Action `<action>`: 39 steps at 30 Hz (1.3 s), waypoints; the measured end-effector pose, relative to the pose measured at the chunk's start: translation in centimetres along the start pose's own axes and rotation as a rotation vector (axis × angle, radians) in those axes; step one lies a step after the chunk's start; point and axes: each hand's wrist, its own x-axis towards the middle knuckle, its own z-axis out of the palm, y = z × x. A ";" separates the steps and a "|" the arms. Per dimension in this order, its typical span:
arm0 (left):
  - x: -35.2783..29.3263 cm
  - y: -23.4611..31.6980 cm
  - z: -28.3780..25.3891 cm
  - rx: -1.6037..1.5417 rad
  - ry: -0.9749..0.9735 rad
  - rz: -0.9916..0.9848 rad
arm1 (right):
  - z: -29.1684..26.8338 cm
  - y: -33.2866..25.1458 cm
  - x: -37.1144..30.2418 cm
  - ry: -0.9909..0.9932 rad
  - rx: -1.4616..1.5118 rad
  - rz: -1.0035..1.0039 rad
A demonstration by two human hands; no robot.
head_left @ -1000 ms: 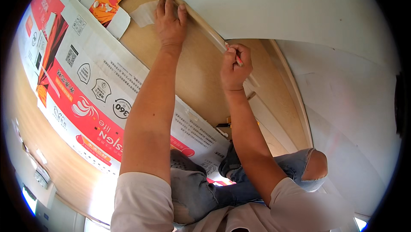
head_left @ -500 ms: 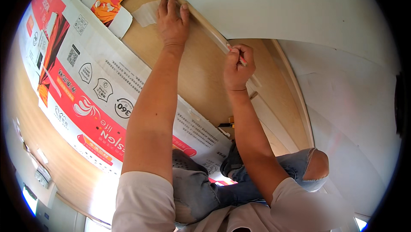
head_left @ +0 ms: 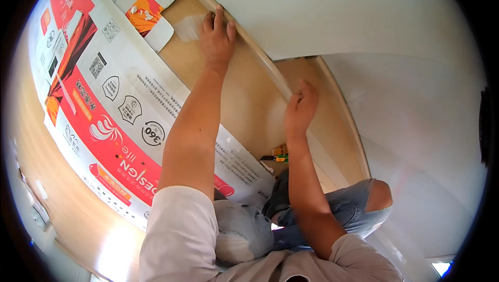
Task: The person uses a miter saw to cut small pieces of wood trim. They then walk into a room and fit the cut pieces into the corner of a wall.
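Note:
My left hand (head_left: 217, 41) lies with its fingers spread on a tan wooden panel (head_left: 244, 102). Its fingertips touch the raised pale wooden strip (head_left: 262, 57) along the panel's edge. A translucent whitish patch (head_left: 188, 28) shows on the panel beside that hand. Farther along the same strip, my right hand (head_left: 301, 106) is closed and somewhat blurred by motion. The slim red pencil it gripped a moment ago is hidden in the fingers now.
A large white, red and orange printed cardboard sheet (head_left: 122, 110) covers the left side. Whitish boards (head_left: 343, 11) rise at the upper right, next to a curved wooden edge (head_left: 345, 105). Small yellow and black items (head_left: 278, 154) lie near my right forearm, above my knees.
My right hand has shifted down and slightly right along the strip, and the pencil no longer shows. My left hand stays pressed on the strip; the whole view has shifted slightly.

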 end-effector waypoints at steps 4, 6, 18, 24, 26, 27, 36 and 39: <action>0.1 -2.5 -1.4 0.059 0.041 0.011 | 1.8 0.6 -0.6 -0.214 -0.396 -0.158; 0.6 -1.9 -2.8 0.077 -0.044 -0.049 | 2.2 0.1 0.0 -0.311 -0.487 -0.110; -4.8 8.0 -29.3 0.577 -1.119 -0.409 | -12.3 -7.8 0.6 -0.860 -0.750 -0.186; -36.3 14.7 -55.9 0.311 -1.147 -0.941 | -29.8 -18.6 -5.4 -1.215 -0.852 -0.209; -41.8 23.7 -63.8 0.346 -1.152 -1.004 | -35.4 -22.0 -6.4 -1.354 -0.953 -0.233; -43.0 27.6 -67.2 0.330 -1.162 -0.992 | -37.5 -20.3 -7.8 -1.489 -1.071 -0.316; -37.6 44.1 -82.4 -0.061 -0.851 -1.310 | -48.4 -43.2 -8.6 -1.481 -1.089 -0.726; -32.3 42.1 -85.8 -0.026 -0.742 -1.138 | -46.5 -54.6 -10.0 -1.423 -0.998 -0.925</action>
